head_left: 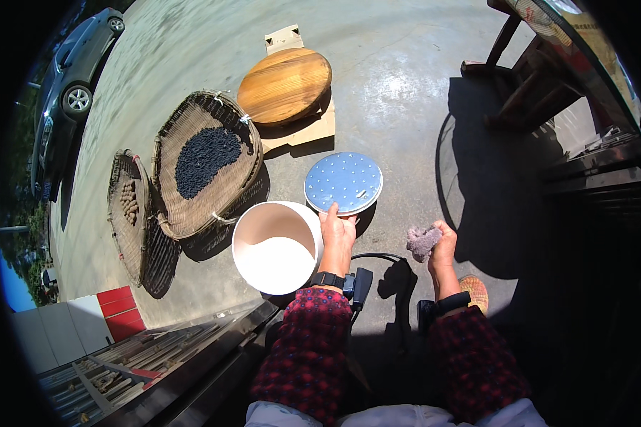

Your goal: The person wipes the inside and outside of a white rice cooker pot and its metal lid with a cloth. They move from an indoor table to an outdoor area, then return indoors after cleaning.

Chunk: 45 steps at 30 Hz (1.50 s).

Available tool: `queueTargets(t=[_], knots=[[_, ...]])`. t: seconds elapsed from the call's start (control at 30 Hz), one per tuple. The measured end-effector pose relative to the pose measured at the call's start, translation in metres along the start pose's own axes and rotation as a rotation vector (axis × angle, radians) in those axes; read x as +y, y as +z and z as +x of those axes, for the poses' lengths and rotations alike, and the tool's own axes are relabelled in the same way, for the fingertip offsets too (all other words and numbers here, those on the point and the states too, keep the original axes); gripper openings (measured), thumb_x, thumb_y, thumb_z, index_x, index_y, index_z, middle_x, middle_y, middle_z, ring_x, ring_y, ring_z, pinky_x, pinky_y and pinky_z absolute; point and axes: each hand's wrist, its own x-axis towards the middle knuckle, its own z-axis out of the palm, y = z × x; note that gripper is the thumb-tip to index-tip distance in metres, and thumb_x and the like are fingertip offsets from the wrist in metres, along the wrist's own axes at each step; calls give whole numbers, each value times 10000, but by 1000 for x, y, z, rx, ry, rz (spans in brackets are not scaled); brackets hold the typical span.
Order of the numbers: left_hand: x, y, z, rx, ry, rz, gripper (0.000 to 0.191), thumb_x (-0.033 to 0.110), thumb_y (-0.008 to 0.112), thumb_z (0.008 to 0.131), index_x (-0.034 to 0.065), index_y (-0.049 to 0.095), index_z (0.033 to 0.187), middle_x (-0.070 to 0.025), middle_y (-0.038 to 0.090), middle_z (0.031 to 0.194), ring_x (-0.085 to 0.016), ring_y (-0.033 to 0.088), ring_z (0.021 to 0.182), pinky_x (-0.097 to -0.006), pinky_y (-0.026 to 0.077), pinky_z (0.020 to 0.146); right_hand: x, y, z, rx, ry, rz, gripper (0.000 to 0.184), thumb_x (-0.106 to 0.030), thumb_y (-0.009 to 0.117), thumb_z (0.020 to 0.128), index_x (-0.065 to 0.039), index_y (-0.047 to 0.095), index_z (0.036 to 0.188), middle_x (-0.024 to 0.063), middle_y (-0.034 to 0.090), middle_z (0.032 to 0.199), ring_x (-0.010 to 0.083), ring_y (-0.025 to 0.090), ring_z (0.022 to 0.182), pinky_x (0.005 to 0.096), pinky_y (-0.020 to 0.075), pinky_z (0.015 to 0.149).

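Note:
My left hand (337,229) grips the near edge of a round blue lid (343,181) with small white dots, thumb on top. A white cylindrical bucket (312,229) lies or tilts just left of that wrist, its mouth facing up towards me; its inside is half in bright sun. Bunched in my right hand (443,243) is a greyish-purple cloth (422,243), held to the right of the lid and apart from it. Both wrists carry dark straps with small devices.
Left of the bucket, a woven bamboo basket (165,155) holds small dark pieces; a smaller basket (118,213) holds brown nuts or pods. A round wooden board (286,85) rests over cardboard (320,131). Wooden furniture (545,80) stands right, metal racking (133,373) lower left, a parked car (67,69) beyond.

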Motion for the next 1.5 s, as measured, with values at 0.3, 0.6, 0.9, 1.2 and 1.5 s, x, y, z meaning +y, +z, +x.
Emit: queueTargets(t=[0.3, 0.6, 0.9, 1.2, 1.5], knots=[[-12, -14, 24, 3, 28, -75, 461, 9, 423, 798, 69, 313, 1242, -153, 391, 1236, -322, 403, 1135, -497, 351, 940, 8, -20, 0, 20, 0, -29, 229, -52, 375, 776, -135, 468, 585, -54, 423, 497, 37, 350, 368, 195, 199, 313], [-14, -22, 27, 85, -141, -39, 443, 178, 421, 836, 17, 323, 1237, -125, 396, 1266, -296, 386, 1161, -511, 272, 978, 7, -17, 0, -42, 59, -45, 217, -4, 368, 745, -126, 458, 590, -46, 431, 505, 41, 361, 382, 196, 204, 318], [-9, -13, 16, 206, -253, 116, 431, 249, 440, 839, 30, 375, 1206, -118, 429, 1228, -303, 378, 1157, -537, 234, 965, -3, -2, -7, -69, 87, -45, 199, 33, 357, 695, -103, 463, 598, -28, 454, 532, 62, 394, 414, 206, 260, 352], [-7, -7, 10, 225, -347, 212, 509, 326, 468, 823, 82, 324, 1246, -116, 364, 1274, -303, 359, 1173, -568, 254, 940, -8, 4, -10, -47, 124, -77, 218, 36, 339, 696, -109, 472, 600, -30, 444, 520, 55, 372, 398, 205, 224, 332], [15, 39, -47, 209, -611, 477, 606, 259, 532, 814, -25, 232, 1258, -248, 326, 1253, -352, 403, 1129, -525, 378, 866, 3, 7, -2, -89, 104, -26, 197, -39, 360, 773, -120, 440, 612, -29, 446, 528, 55, 383, 387, 203, 229, 319]])
